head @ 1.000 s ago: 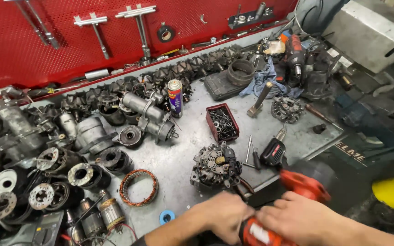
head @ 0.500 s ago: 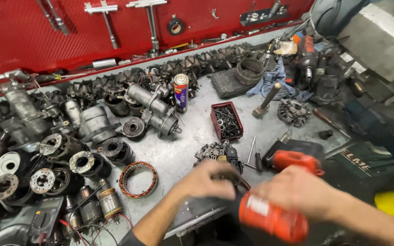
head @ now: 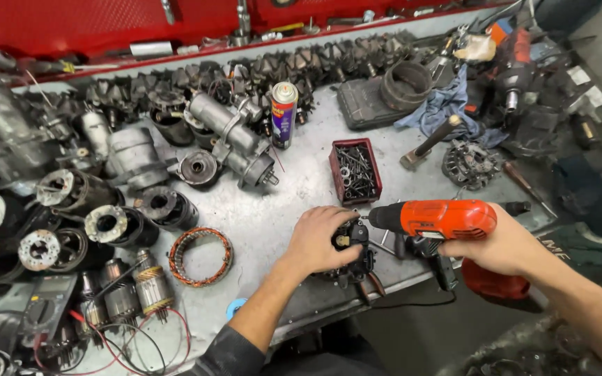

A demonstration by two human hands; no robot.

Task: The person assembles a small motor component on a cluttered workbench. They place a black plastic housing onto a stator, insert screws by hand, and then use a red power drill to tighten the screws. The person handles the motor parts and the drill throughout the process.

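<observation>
My left hand (head: 318, 240) rests on top of a dark metal alternator part (head: 352, 244) near the front edge of the grey workbench (head: 280, 202), gripping it. My right hand (head: 499, 244) holds a red and black cordless drill (head: 440, 221) sideways, with its nose pointing left and meeting the part just under my left fingers. The drill's lower handle and battery hang below my right hand, off the bench edge.
A red tray of screws (head: 354, 170) sits just behind the part. A copper-wound stator ring (head: 201, 256) lies to the left, a spray can (head: 283, 115) stands further back, and a hammer (head: 430, 141) lies on a blue rag. Starter motors and alternator housings crowd the left side.
Both hands and the drill rose from the lower edge onto the bench. The drill, earlier tilted down, now lies level against the part. My left hand has settled on the part.
</observation>
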